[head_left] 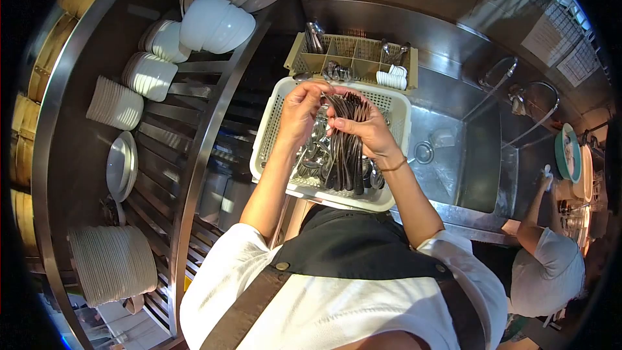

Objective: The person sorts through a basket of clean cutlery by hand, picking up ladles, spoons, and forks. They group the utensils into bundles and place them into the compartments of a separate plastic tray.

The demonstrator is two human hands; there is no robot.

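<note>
My right hand [364, 131] is closed round a thick bunch of forks [346, 155], tines up and handles hanging down. My left hand [303, 107] is closed, its thumb and fingertips pinched at the bunch's upper left edge; what they grip is too small to tell. A spoon bowl [302, 76] shows just beyond the left knuckles. Both hands are above a white perforated basket [265, 131], where loose spoons and other cutlery [312, 163] lie, partly hidden by the hands and the bunch.
Behind the basket stands a beige divided cutlery caddy [295, 58] with sorted cutlery and small white cups [392, 78]. A steel sink [479, 155] is on the right. Slatted shelving [194, 113] at left bears bowls [217, 24] and stacked plates [113, 264]. Another person [549, 266] works far right.
</note>
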